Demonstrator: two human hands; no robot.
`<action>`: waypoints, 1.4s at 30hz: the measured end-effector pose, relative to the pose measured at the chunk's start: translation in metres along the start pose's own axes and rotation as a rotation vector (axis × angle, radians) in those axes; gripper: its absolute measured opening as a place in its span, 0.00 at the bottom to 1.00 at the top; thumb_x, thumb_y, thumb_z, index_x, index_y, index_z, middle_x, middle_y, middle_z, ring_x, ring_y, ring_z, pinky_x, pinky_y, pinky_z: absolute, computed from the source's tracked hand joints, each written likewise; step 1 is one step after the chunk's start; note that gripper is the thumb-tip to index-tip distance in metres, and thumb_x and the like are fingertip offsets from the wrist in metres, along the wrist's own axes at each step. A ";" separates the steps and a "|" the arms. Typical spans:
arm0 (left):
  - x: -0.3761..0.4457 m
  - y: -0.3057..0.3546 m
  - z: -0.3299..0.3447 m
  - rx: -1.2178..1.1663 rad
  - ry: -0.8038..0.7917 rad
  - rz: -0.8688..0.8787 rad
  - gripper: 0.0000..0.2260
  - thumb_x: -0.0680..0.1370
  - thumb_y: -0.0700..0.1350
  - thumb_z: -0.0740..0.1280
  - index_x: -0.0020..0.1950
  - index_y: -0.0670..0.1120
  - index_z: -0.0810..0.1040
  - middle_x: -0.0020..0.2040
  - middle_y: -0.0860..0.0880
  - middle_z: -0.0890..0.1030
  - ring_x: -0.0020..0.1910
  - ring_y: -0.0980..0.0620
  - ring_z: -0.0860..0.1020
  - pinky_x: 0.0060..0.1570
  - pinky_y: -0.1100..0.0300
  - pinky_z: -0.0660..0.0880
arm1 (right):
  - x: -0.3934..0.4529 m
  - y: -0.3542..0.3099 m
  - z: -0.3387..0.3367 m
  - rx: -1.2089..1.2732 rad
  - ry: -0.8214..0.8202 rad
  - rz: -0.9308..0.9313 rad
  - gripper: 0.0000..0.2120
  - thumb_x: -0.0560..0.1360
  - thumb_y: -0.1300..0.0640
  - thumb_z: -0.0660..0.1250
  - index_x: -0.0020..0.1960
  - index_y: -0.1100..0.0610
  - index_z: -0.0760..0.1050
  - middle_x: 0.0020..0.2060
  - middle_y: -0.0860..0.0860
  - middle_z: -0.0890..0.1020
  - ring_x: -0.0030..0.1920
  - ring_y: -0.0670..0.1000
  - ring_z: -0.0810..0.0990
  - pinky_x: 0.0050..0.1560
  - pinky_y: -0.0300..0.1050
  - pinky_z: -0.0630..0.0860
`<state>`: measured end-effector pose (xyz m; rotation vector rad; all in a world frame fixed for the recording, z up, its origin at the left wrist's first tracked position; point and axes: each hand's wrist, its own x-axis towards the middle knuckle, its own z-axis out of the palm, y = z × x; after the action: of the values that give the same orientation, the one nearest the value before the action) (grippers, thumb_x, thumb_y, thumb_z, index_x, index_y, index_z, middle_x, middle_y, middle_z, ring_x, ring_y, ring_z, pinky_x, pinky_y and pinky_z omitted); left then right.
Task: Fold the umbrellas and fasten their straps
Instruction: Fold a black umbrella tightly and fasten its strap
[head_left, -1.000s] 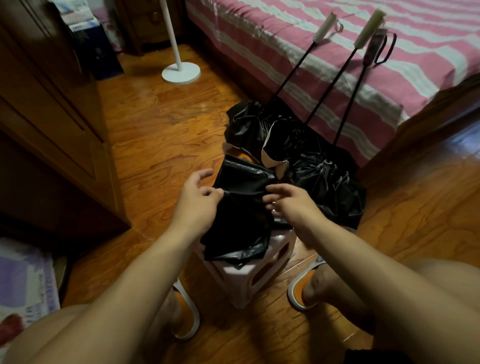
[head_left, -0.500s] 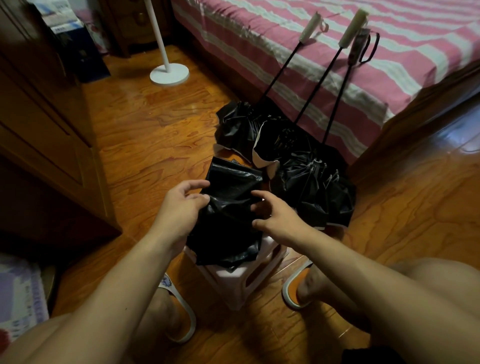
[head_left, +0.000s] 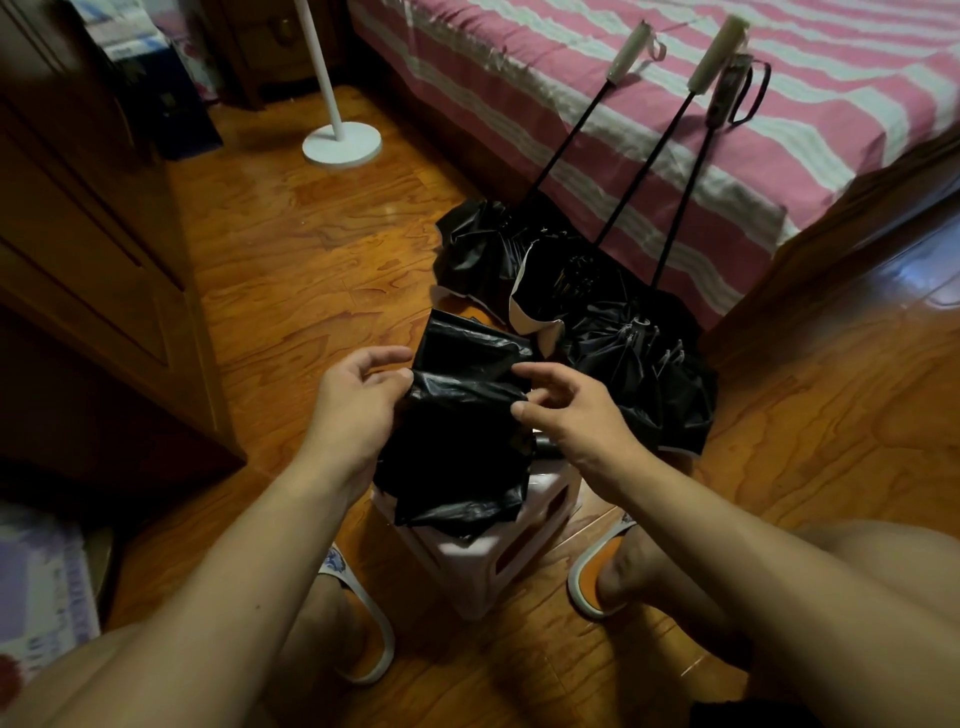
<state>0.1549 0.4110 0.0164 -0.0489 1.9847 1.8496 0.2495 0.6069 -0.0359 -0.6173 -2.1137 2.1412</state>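
A black umbrella was seen in the middle of the frame, its crumpled cloth draped over a small white stool that stood on the wooden floor. The left hand was held against the left edge of the cloth, with the thumb and curled fingers pinching a fold near its top. The right hand was placed at the right edge of the same fold, the fingers loosely curled and spread; the thumb tip was seen touching the cloth, but whether a grip was made could not be told.

Just above and to the right of the stool, three more umbrellas were heaped on the floor, their black cloth loose and unfolded. Their thin shafts were leaned up toward the upper right, and the handles were rested on a bed covered in pink and white stripes. A white round lamp base was seen in the upper middle, well apart from the umbrellas. A dark wooden cabinet was seen along the left side. Two slippered feet were planted on either side of the stool at the bottom of the frame.
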 end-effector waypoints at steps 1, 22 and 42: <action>-0.001 0.001 0.001 -0.010 -0.017 0.014 0.10 0.81 0.35 0.66 0.60 0.46 0.79 0.38 0.50 0.86 0.34 0.56 0.83 0.31 0.64 0.77 | -0.001 0.000 0.000 -0.007 0.010 -0.004 0.20 0.76 0.65 0.73 0.66 0.51 0.79 0.39 0.43 0.82 0.41 0.40 0.82 0.44 0.36 0.77; 0.001 0.004 0.001 0.497 -0.051 0.357 0.12 0.76 0.39 0.74 0.55 0.54 0.84 0.47 0.50 0.83 0.48 0.52 0.82 0.50 0.49 0.81 | 0.020 -0.009 -0.010 -0.341 0.155 -0.205 0.16 0.74 0.59 0.76 0.61 0.52 0.82 0.50 0.49 0.82 0.51 0.45 0.81 0.55 0.39 0.78; 0.073 -0.071 -0.042 1.057 -0.338 0.143 0.16 0.82 0.53 0.67 0.67 0.48 0.78 0.61 0.48 0.76 0.62 0.46 0.74 0.58 0.54 0.71 | 0.114 0.028 -0.003 -0.746 0.137 -0.103 0.17 0.78 0.48 0.71 0.63 0.55 0.78 0.54 0.48 0.78 0.54 0.46 0.76 0.53 0.41 0.69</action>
<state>0.0983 0.3813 -0.0733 0.6697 2.4590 0.6054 0.1519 0.6453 -0.0899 -0.6468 -2.7549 1.1661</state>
